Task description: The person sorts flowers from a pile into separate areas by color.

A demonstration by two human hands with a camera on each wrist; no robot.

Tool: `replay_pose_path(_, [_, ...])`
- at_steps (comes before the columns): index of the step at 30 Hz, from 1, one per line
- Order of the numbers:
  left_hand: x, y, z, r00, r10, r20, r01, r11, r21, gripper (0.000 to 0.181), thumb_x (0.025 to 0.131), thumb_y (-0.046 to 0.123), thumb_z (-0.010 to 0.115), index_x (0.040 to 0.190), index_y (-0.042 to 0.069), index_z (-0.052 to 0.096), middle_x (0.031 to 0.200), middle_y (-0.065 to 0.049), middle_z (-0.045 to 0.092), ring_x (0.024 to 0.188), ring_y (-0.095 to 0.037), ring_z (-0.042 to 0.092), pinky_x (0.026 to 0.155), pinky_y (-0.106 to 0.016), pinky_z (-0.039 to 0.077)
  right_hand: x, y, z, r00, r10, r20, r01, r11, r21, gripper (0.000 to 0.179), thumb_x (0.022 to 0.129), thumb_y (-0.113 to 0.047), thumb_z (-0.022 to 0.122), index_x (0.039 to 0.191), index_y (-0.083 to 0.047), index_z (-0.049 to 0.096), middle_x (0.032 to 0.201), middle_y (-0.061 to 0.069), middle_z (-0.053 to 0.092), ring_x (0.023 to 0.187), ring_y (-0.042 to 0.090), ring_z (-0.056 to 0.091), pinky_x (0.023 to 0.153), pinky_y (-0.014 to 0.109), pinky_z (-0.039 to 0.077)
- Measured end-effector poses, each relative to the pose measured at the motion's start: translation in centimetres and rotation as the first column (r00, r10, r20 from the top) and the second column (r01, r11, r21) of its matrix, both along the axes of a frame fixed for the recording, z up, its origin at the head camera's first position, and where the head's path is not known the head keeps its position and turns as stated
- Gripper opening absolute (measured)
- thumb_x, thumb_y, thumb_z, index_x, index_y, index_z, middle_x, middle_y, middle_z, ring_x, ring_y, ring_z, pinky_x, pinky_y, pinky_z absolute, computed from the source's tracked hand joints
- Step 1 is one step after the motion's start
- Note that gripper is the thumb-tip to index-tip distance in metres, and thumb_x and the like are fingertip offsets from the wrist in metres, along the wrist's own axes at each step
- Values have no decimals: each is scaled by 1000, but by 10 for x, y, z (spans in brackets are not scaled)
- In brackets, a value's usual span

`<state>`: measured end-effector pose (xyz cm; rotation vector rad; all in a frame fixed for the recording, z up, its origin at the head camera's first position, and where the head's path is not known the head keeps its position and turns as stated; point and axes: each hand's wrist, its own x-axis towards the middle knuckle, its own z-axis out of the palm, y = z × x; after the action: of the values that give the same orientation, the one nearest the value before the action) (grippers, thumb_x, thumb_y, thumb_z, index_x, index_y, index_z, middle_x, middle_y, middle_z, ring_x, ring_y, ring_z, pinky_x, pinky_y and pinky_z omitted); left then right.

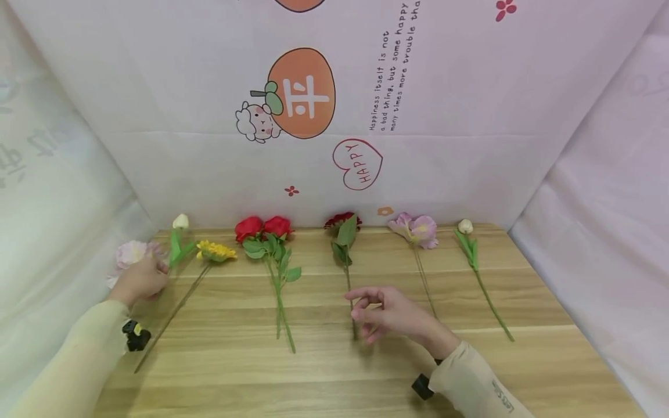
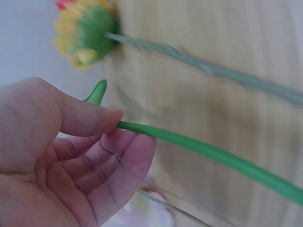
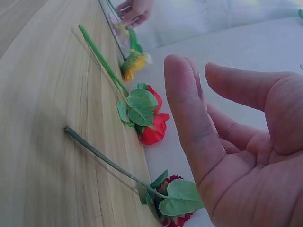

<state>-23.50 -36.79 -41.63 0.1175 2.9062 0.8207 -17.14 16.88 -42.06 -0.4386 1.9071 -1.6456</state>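
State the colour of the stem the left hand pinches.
Green stem, clearest in the left wrist view.

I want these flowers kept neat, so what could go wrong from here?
The tulip stem could slip, as the left fingers merely pinch it. The tulip's leaves, close to the sunflower, might snag it. The right fingers may bump the dark red flower nearby.

wooden table (image 1: 251, 383) | white cloth (image 1: 470, 104): stands behind the table's far edge | red heart print (image 1: 358, 164): toward the cloth's lower edge | side cloth (image 1: 611, 197): beside the right edge
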Motion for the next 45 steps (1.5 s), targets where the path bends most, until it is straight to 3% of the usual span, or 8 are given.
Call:
replay_pose_path(3, [-2,15,11,1000,-19,-16,19,999,30,27,88,1,59,106,-18,54,84,-24,65,57,-18,61,56,-35,56,0,0,1,1000,2,-1,-2,1000,-1,50,98,-19,70,141,1,53,112,21,60,76,24,69,70,45,62])
replay_pose_path(9, [-1,56,27,998,17,63,-30,974,223,39,97,6,60,124,-20,49,105,-29,63,72,-22,69,64,-33,62,1,0,1,1000,-1,-4,1,1000,-2,50,98,-18,70,141,1,53,110,19,61,75,23,68,69,44,63])
replay_pose_path(15, [0,93,29,995,-2,98,-42,896,442,42,103,10,58,131,-16,43,112,-24,58,87,-26,67,77,-39,62,0,-1,1,1000,0,-9,0,1000,-9,50,98,-18,70,141,2,53,110,19,62,76,24,68,70,45,62])
replay_pose_path(20, [4,125,18,996,-39,86,-19,810,587,42,103,9,59,131,-15,41,113,-24,57,89,-26,66,80,-37,61,0,-5,0,999,31,-29,-31,1000,-3,52,98,-18,70,142,2,52,115,25,60,80,27,69,71,45,62])
replay_pose_path(26, [8,164,15,992,-75,100,-19,703,711,40,102,5,61,130,-15,41,111,-21,57,82,-18,66,78,-34,62,2,-9,-1,999,44,-11,-44,999,-21,51,97,-16,71,141,3,53,117,26,59,90,38,68,76,48,62])
replay_pose_path(34, [7,212,16,985,-139,105,-6,577,817,34,101,3,62,126,-11,46,106,-13,57,83,-24,67,78,-37,62,3,-18,-5,998,52,33,-51,998,-36,55,99,-18,69,143,7,48,127,25,59,110,44,64,86,48,59])
replay_pose_path(40, [4,251,19,978,-189,92,21,522,853,30,99,3,65,122,-7,50,106,-14,57,86,-29,66,77,-40,62,3,-24,-6,997,55,46,-51,995,-84,61,101,-17,66,148,10,38,138,31,53,118,47,60,90,52,57])
replay_pose_path(45, [3,276,21,974,-206,92,27,511,859,30,97,2,67,121,-8,52,109,-16,59,85,-28,66,78,-40,62,7,-26,-3,998,-18,61,25,994,-107,74,100,-23,68,156,2,27,142,28,52,120,45,60,91,54,55])
